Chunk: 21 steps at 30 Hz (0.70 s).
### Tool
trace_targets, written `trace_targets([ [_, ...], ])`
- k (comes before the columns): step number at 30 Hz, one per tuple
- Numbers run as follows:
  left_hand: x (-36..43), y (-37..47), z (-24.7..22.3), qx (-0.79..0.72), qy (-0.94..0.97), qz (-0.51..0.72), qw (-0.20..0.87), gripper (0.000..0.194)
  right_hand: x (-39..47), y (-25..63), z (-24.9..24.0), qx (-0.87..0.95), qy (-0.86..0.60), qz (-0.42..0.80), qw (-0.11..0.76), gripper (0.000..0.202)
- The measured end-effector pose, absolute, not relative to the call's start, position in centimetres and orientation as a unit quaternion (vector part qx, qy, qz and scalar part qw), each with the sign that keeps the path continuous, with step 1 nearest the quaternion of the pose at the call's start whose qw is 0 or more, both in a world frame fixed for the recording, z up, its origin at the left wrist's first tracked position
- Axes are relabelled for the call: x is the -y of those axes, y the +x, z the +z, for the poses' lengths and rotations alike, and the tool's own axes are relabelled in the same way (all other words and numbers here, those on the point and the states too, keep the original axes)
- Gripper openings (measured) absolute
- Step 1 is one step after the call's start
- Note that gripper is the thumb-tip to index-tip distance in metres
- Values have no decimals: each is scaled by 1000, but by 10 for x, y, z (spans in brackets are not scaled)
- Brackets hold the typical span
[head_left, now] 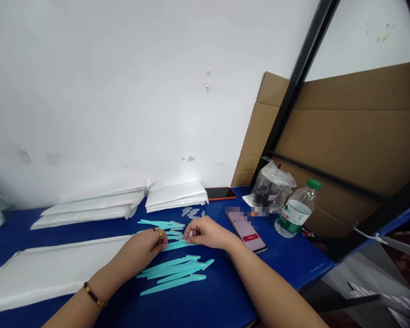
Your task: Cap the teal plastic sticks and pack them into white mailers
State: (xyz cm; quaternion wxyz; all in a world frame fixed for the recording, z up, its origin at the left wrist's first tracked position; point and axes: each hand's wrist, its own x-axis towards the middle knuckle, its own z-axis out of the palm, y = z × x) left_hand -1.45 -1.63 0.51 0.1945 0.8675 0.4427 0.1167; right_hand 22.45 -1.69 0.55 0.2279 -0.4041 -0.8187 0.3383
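Note:
My left hand (154, 242) is closed, its fingers pinched around the handle of a teal eyebrow razor (175, 245) low over the blue table. My right hand (205, 233) pinches at the other end of this razor; a small whitish bit shows between thumb and finger, perhaps a blade cover. More teal eyebrow razors (164, 224) lie just behind my hands. In front of them is another loose row of teal razors (176, 269), pointing roughly left to right. Several small translucent grey pieces (190, 212) lie beyond my right hand.
White packets (89, 205) and a smaller white stack (176, 196) stand by the wall. One large white packet (54, 269) lies left. To the right are a lit phone (246, 230), an orange-edged phone (222, 193), a bagged drink cup (271, 187) and a water bottle (296, 212).

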Motion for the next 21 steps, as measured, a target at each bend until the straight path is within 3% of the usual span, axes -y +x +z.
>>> trace_targets([
  [9,10,-14,4,-453,865,137,163,20,8,240,8,849,-469,104,220,27],
  [14,18,-2,5,-414,884,83,200,16,3,238,1,861,-458,105,195,22],
  [21,21,3,-2,-450,882,42,134,22,1,237,-1,839,-503,78,192,28],
])
